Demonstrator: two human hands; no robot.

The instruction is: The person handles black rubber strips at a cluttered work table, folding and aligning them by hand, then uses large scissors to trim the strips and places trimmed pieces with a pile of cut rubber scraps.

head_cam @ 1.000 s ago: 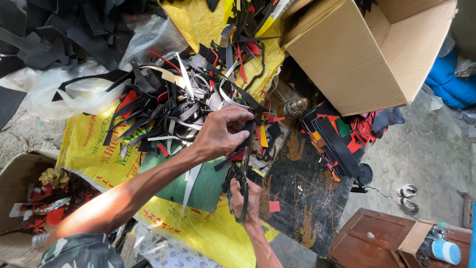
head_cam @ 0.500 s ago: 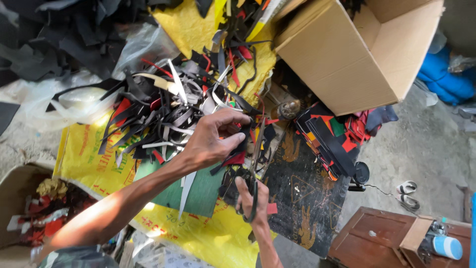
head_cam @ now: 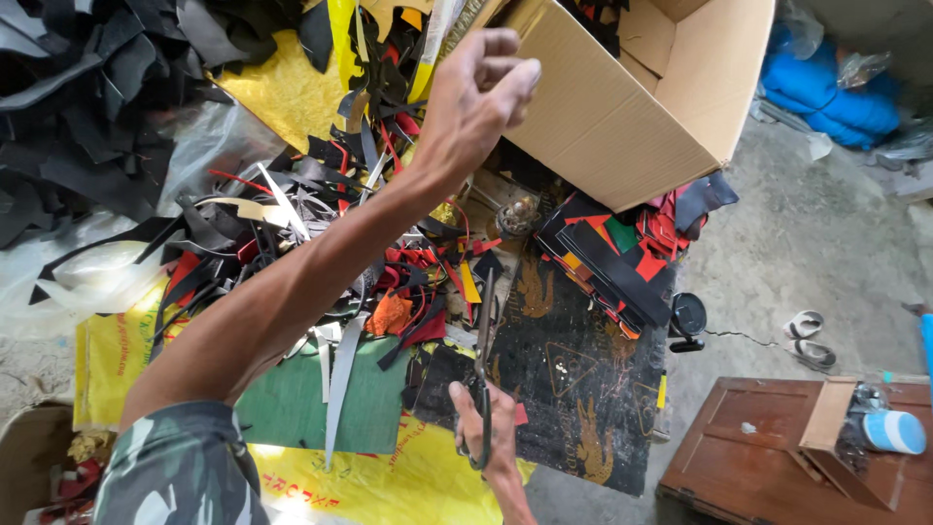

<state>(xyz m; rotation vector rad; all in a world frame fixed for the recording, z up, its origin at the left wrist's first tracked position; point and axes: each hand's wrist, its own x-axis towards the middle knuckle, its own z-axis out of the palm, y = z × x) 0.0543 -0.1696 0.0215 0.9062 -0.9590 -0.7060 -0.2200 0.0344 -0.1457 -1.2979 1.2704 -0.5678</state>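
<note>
My left hand point(head_cam: 476, 92) is raised by the near wall of an open cardboard box point(head_cam: 622, 136), fingers pinched together with nothing visible between them. My left arm, in a camouflage sleeve, crosses a heap of black, red and orange leather strips point(head_cam: 321, 253). Low in the frame, my right hand point(head_cam: 489, 433) grips the handles of dark scissors point(head_cam: 483, 355), blades pointing up and away from me over a black printed sheet point(head_cam: 573, 389). A green mat point(head_cam: 292, 403) lies left of the scissors.
A pile of black scraps point(head_cam: 78, 97) fills the top left, with yellow sacks point(head_cam: 287, 92) beneath. Stacked red and black cut pieces point(head_cam: 622, 267) lie below the box. A wooden crate point(head_cam: 768, 457) sits bottom right, and a blue bundle point(head_cam: 836, 87) lies top right.
My left hand left the scrap heap near the scissors and rose up toward the cardboard box. My right hand kept the scissors, staying low over the black sheet.
</note>
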